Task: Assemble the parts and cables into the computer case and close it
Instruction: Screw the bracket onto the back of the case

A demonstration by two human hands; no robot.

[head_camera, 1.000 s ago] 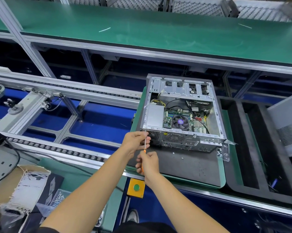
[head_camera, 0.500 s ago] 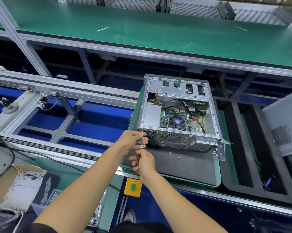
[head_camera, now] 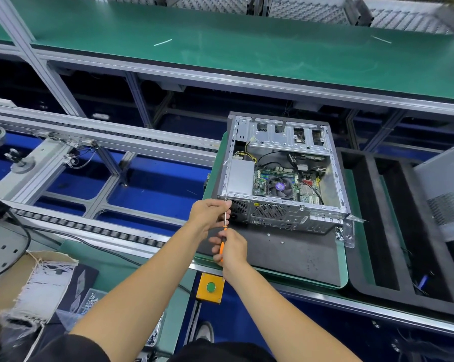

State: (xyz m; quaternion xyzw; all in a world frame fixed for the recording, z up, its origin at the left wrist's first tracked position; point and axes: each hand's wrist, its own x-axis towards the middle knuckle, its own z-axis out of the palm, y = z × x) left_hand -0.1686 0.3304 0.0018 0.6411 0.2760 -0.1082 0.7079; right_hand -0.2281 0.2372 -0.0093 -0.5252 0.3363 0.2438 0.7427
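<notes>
My right hand point(head_camera: 231, 248) is curled tight round the orange handle of the screwdriver point(head_camera: 223, 232); my left hand point(head_camera: 210, 212) pinches its metal shaft, tip at the near left corner of the computer case point(head_camera: 280, 176). Case lies open-side up on the dark mat point(head_camera: 286, 250); inside sit the motherboard, fan point(head_camera: 280, 186), cables.

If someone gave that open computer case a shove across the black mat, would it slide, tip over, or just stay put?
Probably it would mostly stay put: the computer case lies broad and low on the black mat, so tipping seems unlikely. The mat looks like grippy foam, so sliding would likely drag. Its metal frame, full of parts, looks fairly heavy.
</notes>
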